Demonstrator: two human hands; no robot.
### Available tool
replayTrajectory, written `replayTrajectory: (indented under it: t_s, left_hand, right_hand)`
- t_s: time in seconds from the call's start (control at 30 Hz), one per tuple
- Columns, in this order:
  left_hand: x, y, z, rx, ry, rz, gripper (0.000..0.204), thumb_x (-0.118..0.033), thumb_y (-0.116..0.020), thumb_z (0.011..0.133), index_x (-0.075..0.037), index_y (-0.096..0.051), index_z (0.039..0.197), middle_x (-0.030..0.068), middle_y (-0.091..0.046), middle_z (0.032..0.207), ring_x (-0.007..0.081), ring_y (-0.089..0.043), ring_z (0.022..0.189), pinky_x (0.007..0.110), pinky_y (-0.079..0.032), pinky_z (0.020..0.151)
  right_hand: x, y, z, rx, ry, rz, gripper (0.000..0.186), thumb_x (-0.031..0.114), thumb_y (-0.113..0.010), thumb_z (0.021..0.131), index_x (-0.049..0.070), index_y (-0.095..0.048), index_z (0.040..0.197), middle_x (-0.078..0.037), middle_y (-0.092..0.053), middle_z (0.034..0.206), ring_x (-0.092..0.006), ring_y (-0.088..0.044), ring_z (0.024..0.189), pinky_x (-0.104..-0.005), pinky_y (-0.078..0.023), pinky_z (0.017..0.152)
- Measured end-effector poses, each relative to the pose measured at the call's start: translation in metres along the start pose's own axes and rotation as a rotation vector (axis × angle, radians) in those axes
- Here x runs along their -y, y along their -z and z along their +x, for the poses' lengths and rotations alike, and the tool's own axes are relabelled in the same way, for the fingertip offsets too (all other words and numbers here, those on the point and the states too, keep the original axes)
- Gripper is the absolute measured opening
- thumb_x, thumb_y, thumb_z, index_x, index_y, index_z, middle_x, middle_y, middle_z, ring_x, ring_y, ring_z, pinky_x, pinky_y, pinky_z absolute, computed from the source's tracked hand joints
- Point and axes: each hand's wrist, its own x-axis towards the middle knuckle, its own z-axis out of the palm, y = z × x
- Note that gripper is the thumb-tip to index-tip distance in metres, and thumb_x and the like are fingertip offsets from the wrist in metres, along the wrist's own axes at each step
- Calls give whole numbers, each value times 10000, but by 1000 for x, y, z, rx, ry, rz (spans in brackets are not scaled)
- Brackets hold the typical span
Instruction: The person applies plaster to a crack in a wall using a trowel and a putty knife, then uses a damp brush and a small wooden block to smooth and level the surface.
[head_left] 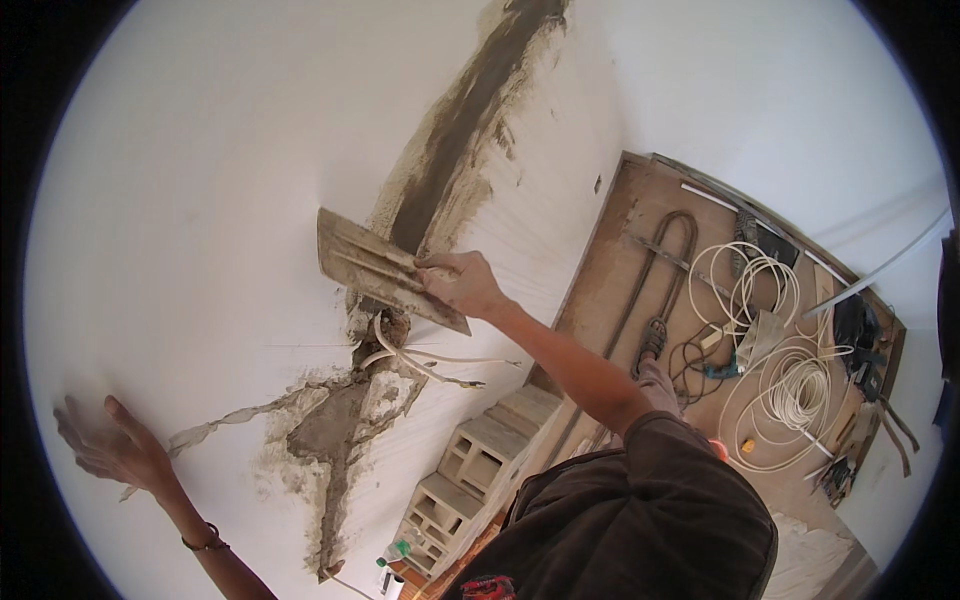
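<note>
My right hand [466, 286] is closed on the handle of a wide plastering trowel [358, 262]. The trowel's flat blade, smeared with grey mortar, lies against or very near the white wall [230, 150], across a strip of grey mortar [450, 160] running up the wall. Just below the blade, several white cables [400, 357] stick out of a rough hole. Under them spreads a mortar patch [325, 425], with a narrower filled strip leading down and a crack running left. My left hand [115, 450], fingers apart, rests on the wall at the far left and holds nothing.
Hollow concrete blocks [480, 450] stand along the wall's foot, with a green-capped plastic bottle [393, 552] by them. On the brown floor lie coiled white cable [800, 390], a bent metal bar [675, 225], a teal power tool [722, 368] and scattered hand tools [840, 475].
</note>
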Motion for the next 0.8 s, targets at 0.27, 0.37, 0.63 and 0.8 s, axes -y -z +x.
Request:
replayTrajectory:
  t_s: [0.27, 0.37, 0.63, 0.8]
  left_hand:
    - [-5, 7, -2, 29, 34, -9, 588, -614, -373, 905, -249, -378, 1366, 32, -339, 1458, 232, -282, 1361, 515, -200, 1122]
    - [-7, 8, 5, 20, 27, -42, 622, -633, -367, 896, -250, -364, 1386, 29, -313, 1472, 212, -263, 1369, 499, -172, 1135]
    - [-16, 11, 3, 30, 38, -50, 588, -585, -405, 910, -238, -366, 1384, 40, -333, 1462, 222, -261, 1369, 498, -173, 1131]
    - [-10, 6, 0, 39, 1, -62, 585, -576, -407, 914, -224, -365, 1379, 65, -324, 1466, 253, -244, 1379, 525, -159, 1130]
  right_hand:
    - [10, -19, -32, 125, 19, -127, 304, 311, -643, 801, 98, -712, 1006, -137, -692, 799, -203, -668, 738, -289, -509, 724]
    - [-14, -11, -18, 58, 104, 51, 280, 282, -633, 814, 99, -709, 1013, -119, -701, 844, -171, -663, 790, -282, -501, 759]
    - [-23, 54, 57, -179, -20, 159, 342, 273, -597, 853, -31, -682, 985, -125, -690, 769, -147, -620, 689, -318, -499, 674]
    - [-41, -3, 14, -18, 110, 75, 318, 298, -622, 840, 32, -705, 993, -136, -699, 849, -158, -630, 863, -281, -458, 867]
